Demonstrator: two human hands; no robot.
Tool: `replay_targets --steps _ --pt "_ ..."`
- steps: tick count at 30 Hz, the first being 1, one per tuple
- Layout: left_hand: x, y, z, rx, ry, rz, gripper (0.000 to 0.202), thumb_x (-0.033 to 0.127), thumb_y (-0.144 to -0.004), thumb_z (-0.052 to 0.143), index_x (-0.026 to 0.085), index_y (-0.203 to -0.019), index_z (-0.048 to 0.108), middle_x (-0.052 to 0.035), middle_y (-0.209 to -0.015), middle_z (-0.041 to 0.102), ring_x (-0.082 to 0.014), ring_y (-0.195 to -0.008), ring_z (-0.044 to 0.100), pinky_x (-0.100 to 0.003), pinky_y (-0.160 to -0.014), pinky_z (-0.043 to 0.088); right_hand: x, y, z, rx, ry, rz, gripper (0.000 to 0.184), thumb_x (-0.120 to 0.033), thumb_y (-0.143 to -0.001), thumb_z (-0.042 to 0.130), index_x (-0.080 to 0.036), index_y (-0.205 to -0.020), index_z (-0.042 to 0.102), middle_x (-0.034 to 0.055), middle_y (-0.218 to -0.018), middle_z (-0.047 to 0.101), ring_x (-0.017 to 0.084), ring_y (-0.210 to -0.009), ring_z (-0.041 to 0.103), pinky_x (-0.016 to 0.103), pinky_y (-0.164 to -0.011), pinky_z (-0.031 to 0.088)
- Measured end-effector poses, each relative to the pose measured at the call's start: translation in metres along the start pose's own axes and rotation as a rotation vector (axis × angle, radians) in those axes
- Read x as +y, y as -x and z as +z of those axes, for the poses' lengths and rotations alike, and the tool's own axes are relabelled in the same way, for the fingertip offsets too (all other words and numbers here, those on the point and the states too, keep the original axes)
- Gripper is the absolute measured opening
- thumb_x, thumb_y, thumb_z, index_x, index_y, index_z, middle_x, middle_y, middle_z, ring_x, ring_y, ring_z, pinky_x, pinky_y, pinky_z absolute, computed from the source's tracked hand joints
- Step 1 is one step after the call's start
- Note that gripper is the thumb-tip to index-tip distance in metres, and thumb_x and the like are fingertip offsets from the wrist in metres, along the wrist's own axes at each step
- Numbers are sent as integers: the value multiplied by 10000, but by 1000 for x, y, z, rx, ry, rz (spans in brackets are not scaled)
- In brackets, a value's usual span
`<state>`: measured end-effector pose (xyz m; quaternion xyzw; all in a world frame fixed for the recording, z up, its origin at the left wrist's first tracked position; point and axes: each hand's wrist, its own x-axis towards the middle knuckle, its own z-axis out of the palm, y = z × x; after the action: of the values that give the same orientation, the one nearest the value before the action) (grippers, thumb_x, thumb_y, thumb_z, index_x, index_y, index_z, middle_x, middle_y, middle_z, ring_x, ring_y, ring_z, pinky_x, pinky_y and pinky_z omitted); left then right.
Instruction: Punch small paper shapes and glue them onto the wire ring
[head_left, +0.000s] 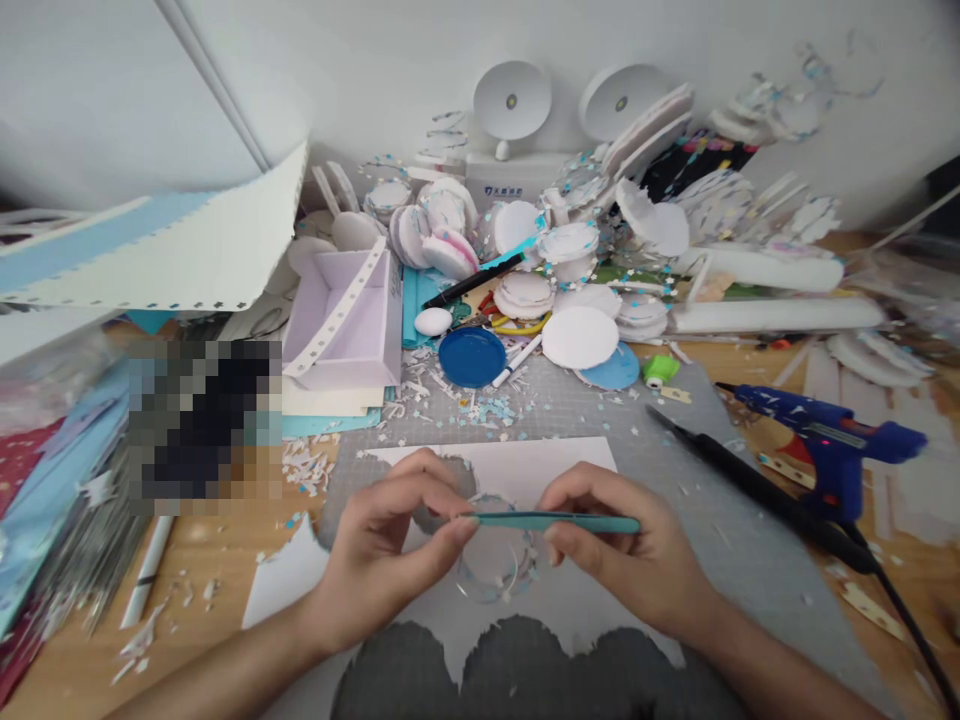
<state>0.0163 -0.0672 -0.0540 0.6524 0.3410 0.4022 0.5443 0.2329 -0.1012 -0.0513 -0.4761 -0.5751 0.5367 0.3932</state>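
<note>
My right hand (622, 545) grips the body of slim teal tweezers (517, 520), thumb below and fingers above. My left hand (390, 545) pinches at the narrow left end, where any tiny piece between the fingertips is too small to make out. The tweezers lie level, just above a thin wire-like ring (491, 600) dotted with small blue and white bits. Beneath it is white paper (540, 465) with scalloped cut-outs along its near edge, spread on a grey cutting mat (675, 570).
At the right are a blue glue gun (832, 445) and a black pen-like tool (750, 485) with a cord. A lilac box (390, 330), a blue lid (471, 358) and white paper discs (579, 338) crowd the back. Paper sheets (247, 240) jut in from the left.
</note>
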Motion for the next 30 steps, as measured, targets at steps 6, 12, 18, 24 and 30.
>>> replay_targets --steps 6,12,18,24,30 --pt "4 0 -2 -20 25 48 76 108 -800 639 176 -794 674 -22 -741 557 -137 -725 532 -249 -664 434 -20 4 -11 -174 351 -45 123 -252 -860 537 -201 -784 619 -20 -616 593 98 -558 526 197 -513 395" --pt "1 0 -2 -4 98 9 43 170 -805 658 163 -776 689 -46 -758 581 -154 -740 544 -270 -676 446 -29 13 2 -44 433 -57 175 -242 -860 534 -201 -702 596 -37 -518 530 88 -466 467 201 -431 327" --pt "1 1 0 29 254 4 109 264 -760 721 186 -836 715 -47 -820 602 -163 -763 551 -279 -686 453 -25 20 32 155 267 -93 219 -240 -867 520 -186 -662 573 -24 -536 549 88 -484 499 198 -470 364" --pt "7 8 1 -7 196 -19 177 268 -824 655 162 -686 690 -31 -722 571 -148 -708 524 -272 -675 416 -17 24 67 228 229 -138 154 -244 -871 509 -193 -738 568 -14 -590 546 112 -542 502 222 -529 400" --pt "3 11 -2 44 327 -59 261 307 -858 599 153 -647 584 -17 -707 492 -136 -666 448 -272 -622 354 -17 50 33 741 413 -259 149 -260 -866 493 -222 -923 625 58 -844 604 202 -768 550 332 -721 426"
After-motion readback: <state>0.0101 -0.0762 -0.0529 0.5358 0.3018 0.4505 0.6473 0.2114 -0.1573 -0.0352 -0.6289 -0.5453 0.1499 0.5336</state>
